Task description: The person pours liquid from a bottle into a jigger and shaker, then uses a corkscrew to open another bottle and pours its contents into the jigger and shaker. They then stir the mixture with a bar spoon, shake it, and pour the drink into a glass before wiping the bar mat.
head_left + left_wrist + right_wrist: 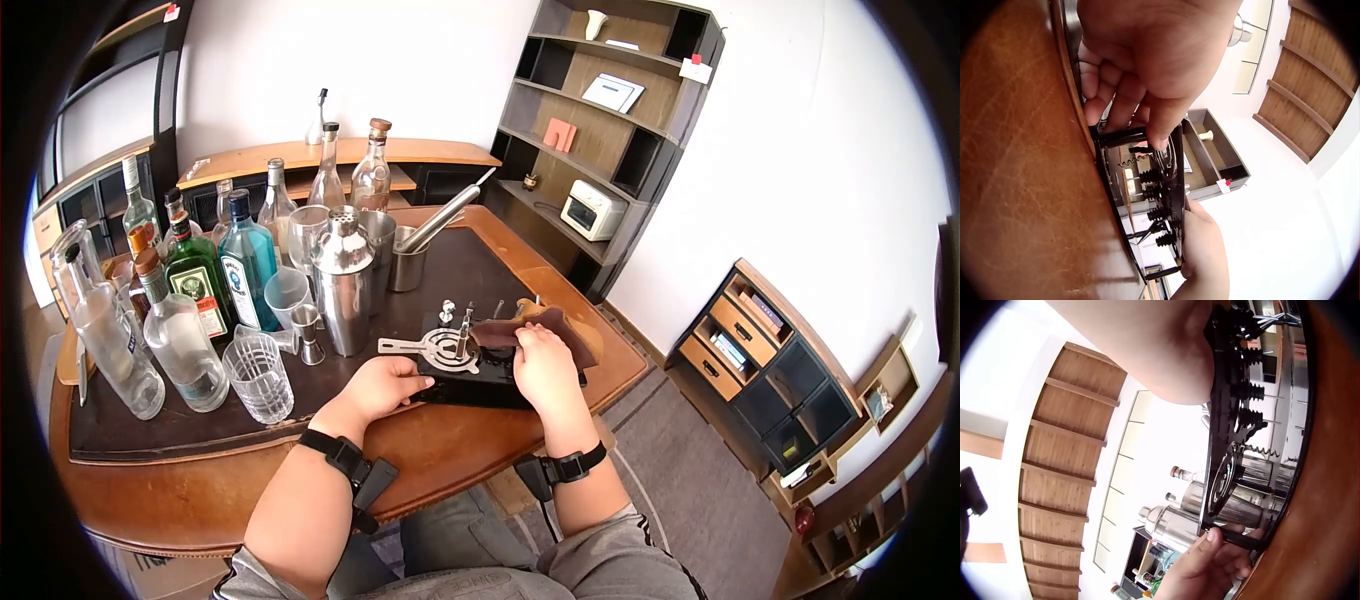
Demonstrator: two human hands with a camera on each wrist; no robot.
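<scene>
A black rack point(470, 388) of bar tools stands at the table's near edge, a flat silver strainer point(450, 350) on top. My left hand point(378, 388) grips the rack's left end, thumb on top and fingers curled below, as the left wrist view shows of the left hand point(1147, 56). Across the rack's right part, my right hand point(545, 365) holds a brown cloth-like piece point(570, 335); its fingertips are partly hidden. Corkscrew-like tools point(1150, 194) hang under the rack's top. In the right wrist view, the right hand point(1172, 369) lies against the rack's top.
Left of the rack stand a steel shaker point(343, 290), a jigger point(311, 340), a cut glass point(260, 380), a blue bottle point(248, 265), a green bottle point(198, 280) and several clear bottles. A steel cup point(407, 268) with tools stands behind. Shelves point(600, 130) line the far wall.
</scene>
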